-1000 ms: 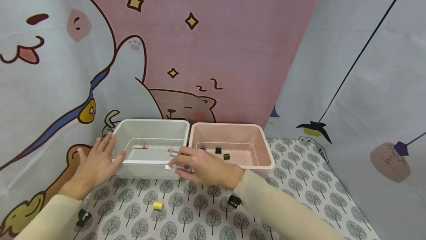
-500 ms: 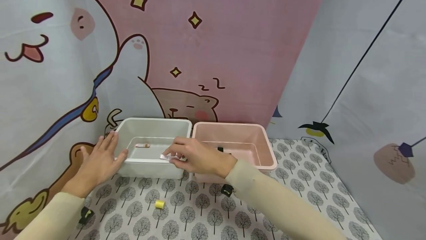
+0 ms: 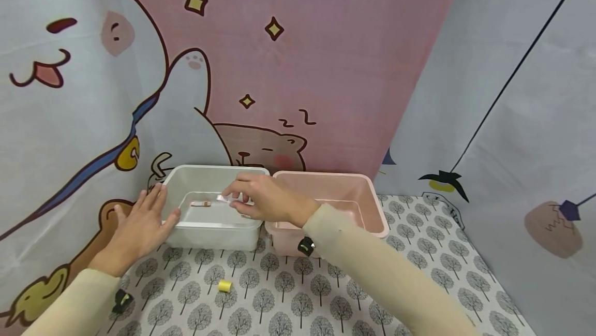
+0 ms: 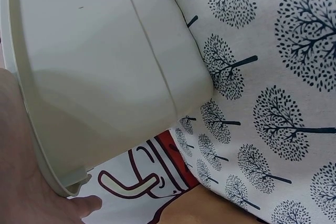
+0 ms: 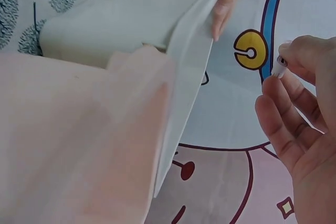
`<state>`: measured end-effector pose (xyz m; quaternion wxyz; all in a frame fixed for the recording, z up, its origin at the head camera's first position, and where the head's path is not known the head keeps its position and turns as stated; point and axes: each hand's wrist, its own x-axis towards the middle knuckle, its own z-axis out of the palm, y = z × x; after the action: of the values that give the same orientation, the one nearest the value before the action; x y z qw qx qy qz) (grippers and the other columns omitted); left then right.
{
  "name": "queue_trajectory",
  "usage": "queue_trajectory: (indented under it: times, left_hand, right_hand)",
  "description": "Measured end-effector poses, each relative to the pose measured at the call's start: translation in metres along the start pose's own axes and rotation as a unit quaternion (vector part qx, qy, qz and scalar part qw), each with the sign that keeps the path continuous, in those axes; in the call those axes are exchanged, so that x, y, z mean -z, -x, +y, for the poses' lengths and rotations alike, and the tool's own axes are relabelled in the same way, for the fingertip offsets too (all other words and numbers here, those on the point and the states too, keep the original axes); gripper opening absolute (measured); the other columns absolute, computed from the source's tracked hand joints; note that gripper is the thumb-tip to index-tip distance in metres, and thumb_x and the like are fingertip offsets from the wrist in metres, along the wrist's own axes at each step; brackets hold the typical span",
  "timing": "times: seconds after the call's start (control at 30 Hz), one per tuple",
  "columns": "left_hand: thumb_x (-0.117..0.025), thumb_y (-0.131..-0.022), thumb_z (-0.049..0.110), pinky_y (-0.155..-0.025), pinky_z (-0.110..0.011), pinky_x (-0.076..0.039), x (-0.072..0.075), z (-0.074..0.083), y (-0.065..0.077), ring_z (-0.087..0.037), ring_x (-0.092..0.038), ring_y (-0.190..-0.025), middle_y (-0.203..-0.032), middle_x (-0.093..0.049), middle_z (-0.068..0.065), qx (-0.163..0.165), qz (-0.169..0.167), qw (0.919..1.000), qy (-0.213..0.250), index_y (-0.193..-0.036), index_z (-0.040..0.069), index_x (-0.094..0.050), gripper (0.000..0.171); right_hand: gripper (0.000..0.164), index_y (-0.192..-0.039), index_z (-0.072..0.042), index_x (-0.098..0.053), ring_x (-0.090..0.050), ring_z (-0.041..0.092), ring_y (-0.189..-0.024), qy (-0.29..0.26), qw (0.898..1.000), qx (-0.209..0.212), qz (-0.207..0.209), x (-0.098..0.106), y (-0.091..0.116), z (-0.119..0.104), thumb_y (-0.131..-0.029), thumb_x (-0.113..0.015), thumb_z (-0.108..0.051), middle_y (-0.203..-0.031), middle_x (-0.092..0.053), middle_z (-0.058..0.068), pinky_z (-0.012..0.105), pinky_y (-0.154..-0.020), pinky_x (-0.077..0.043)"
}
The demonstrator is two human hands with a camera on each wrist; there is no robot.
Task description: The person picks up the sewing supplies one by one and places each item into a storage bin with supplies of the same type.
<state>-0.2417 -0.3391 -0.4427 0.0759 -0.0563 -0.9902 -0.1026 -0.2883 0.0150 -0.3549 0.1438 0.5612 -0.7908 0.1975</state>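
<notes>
My right hand (image 3: 263, 199) is over the right part of the white bin (image 3: 211, 237), pinching a small white piece (image 3: 222, 199) between thumb and fingers. In the right wrist view only a short end of this white piece (image 5: 280, 66) shows at the fingertips; its exact kind is unclear. A slim white stick with an orange-brown band (image 3: 201, 204) lies on the bin floor. My left hand (image 3: 144, 227) rests with straight fingers on the bin's left rim, its thumb near the front corner.
A pink bin (image 3: 346, 186) stands right beside the white one, partly hidden by my right arm. A small yellow cylinder (image 3: 225, 286) lies on the tree-patterned cloth (image 3: 279, 300) in front. A printed curtain (image 3: 326, 67) hangs close behind both bins.
My right hand has moved up and left from the white bin's front rim to over its inside, carrying the white piece. The left hand stays on the rim.
</notes>
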Motion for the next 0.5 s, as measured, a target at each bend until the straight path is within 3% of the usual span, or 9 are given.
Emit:
queue_trajectory:
  times: [0.5]
  left_hand:
    - [-0.036, -0.121, 0.063, -0.120, -0.106, 0.004, -0.001, 0.000, 0.000, -0.072, -0.017, -0.172, -0.191, -0.013, -0.035, 0.002, 0.007, 1.0000, 0.004, -0.182, -0.007, -0.019, 0.095]
  right_hand:
    - [0.027, -0.140, -0.018, -0.083, -0.083, 0.007, -0.101, 0.014, 0.995, -0.097, -0.017, -0.006, -0.037, 0.022, -0.115, -0.075, -0.018, -0.125, -0.081, 0.001, 0.018, -0.082, -0.064]
